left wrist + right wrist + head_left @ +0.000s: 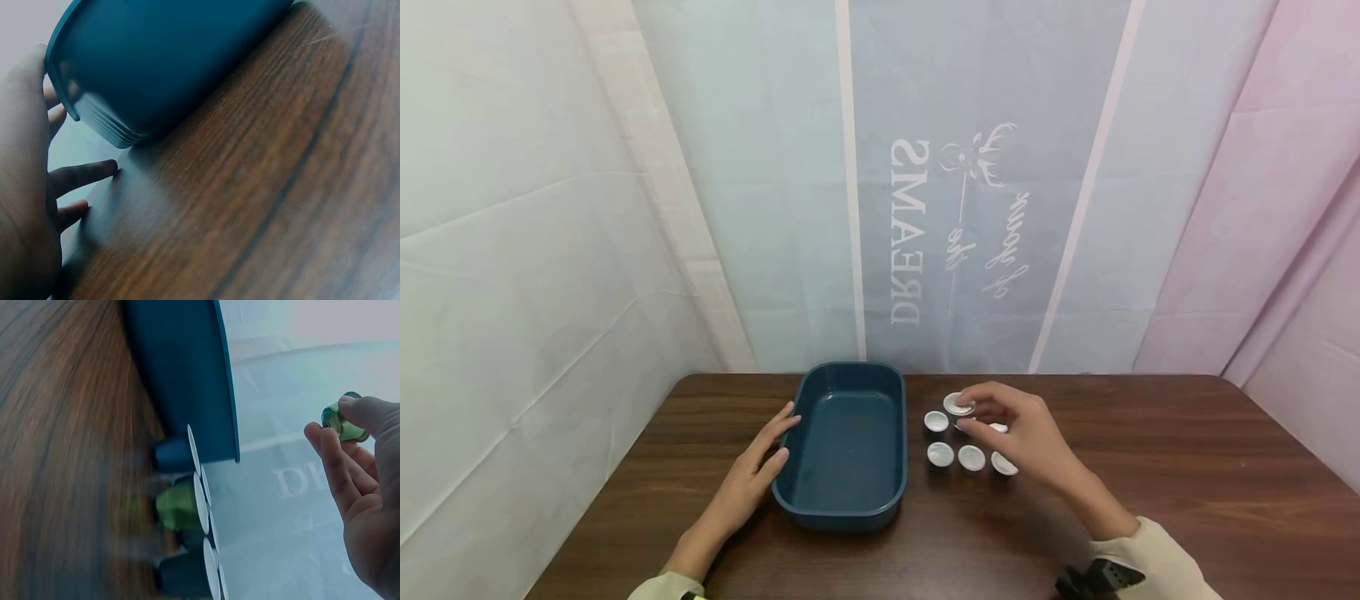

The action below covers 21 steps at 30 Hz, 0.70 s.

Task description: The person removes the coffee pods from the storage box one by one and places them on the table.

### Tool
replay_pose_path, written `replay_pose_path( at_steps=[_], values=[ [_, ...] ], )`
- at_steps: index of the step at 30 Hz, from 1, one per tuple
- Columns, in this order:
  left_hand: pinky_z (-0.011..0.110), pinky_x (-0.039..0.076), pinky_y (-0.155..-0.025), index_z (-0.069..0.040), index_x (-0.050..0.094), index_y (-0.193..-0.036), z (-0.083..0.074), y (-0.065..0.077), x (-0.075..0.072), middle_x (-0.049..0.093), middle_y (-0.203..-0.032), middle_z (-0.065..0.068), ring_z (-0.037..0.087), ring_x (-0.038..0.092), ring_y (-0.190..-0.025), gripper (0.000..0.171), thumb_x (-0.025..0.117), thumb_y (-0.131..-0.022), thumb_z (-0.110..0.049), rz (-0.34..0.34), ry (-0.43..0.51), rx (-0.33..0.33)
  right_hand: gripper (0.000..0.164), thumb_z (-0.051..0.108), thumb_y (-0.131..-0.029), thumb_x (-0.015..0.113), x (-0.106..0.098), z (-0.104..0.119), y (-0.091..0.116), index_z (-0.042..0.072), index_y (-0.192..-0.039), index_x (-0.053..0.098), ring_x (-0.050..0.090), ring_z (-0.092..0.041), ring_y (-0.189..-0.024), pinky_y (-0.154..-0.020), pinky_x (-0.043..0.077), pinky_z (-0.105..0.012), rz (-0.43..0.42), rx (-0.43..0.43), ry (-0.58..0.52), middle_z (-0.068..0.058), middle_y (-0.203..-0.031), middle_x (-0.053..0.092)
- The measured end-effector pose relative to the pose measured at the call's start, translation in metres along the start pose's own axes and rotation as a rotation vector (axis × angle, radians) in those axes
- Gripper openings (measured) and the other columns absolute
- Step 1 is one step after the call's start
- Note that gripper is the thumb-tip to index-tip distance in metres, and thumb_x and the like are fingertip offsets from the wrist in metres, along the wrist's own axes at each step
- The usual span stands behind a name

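Note:
My right hand pinches a green coffee capsule between thumb and fingers, raised off the table. In the head view its pale lid shows at the fingertips. Below and around this hand several more coffee capsules stand lid up on the table, some partly covered by the hand. In the right wrist view, one has a green body and others are dark blue. My left hand rests against the left rim of a deep blue plastic basin, fingers relaxed and spread.
The basin stands left of the capsules on a dark wooden table. Behind the table hangs a pale printed curtain with lettering, and more cloth closes off the sides.

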State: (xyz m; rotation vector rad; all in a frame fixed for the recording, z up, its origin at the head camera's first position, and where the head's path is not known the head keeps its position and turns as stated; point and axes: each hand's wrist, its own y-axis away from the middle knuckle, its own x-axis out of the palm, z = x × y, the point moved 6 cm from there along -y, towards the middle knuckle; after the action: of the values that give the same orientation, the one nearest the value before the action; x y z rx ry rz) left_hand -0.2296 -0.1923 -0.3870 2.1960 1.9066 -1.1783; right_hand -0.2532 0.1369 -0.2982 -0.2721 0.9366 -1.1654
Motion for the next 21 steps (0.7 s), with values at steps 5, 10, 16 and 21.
replay_pose_path(
  at_steps=[5,10,16,21],
  values=[
    [0.016,0.029,-0.101,-0.016,0.041,-0.144,0.003,0.000,0.000,0.027,-0.154,0.011,0.031,0.029,-0.138,0.047,0.045,-0.099,-0.001,-0.004,0.004,0.001,0.034,-0.009,-0.075,0.076,-0.012,-0.025,0.012,0.006,-0.104,0.065,0.068,-0.014,-0.077,-0.065,0.053,-0.025,-0.023,0.017,0.008,-0.005,-0.098,0.067],
    [0.015,0.028,-0.101,-0.012,0.041,-0.144,0.011,0.001,0.000,0.026,-0.154,0.010,0.032,0.028,-0.138,0.047,0.045,-0.098,0.000,-0.007,-0.001,-0.008,0.032,-0.001,-0.079,0.076,-0.022,-0.045,0.022,0.012,-0.106,0.065,0.069,-0.013,-0.078,-0.064,0.052,-0.023,-0.027,0.056,0.008,-0.001,-0.100,0.067],
    [0.017,0.029,-0.102,-0.010,0.039,-0.145,0.031,-0.001,0.004,0.024,-0.156,0.006,0.028,0.027,-0.139,0.047,0.045,-0.099,-0.001,0.008,-0.023,-0.014,0.033,-0.007,-0.078,0.074,-0.035,-0.051,0.030,0.009,-0.105,0.064,0.069,-0.017,-0.080,-0.063,0.054,-0.026,-0.038,0.092,-0.009,-0.005,-0.103,0.067],
    [0.017,0.029,-0.102,-0.012,0.039,-0.146,0.034,-0.001,0.004,0.023,-0.156,0.004,0.026,0.026,-0.140,0.048,0.045,-0.099,-0.003,0.013,-0.002,-0.013,0.033,-0.009,-0.076,0.075,-0.045,-0.040,0.032,0.006,-0.103,0.064,0.070,-0.018,-0.080,-0.063,0.054,-0.026,-0.053,0.131,0.044,-0.008,-0.101,0.067]
  ],
)
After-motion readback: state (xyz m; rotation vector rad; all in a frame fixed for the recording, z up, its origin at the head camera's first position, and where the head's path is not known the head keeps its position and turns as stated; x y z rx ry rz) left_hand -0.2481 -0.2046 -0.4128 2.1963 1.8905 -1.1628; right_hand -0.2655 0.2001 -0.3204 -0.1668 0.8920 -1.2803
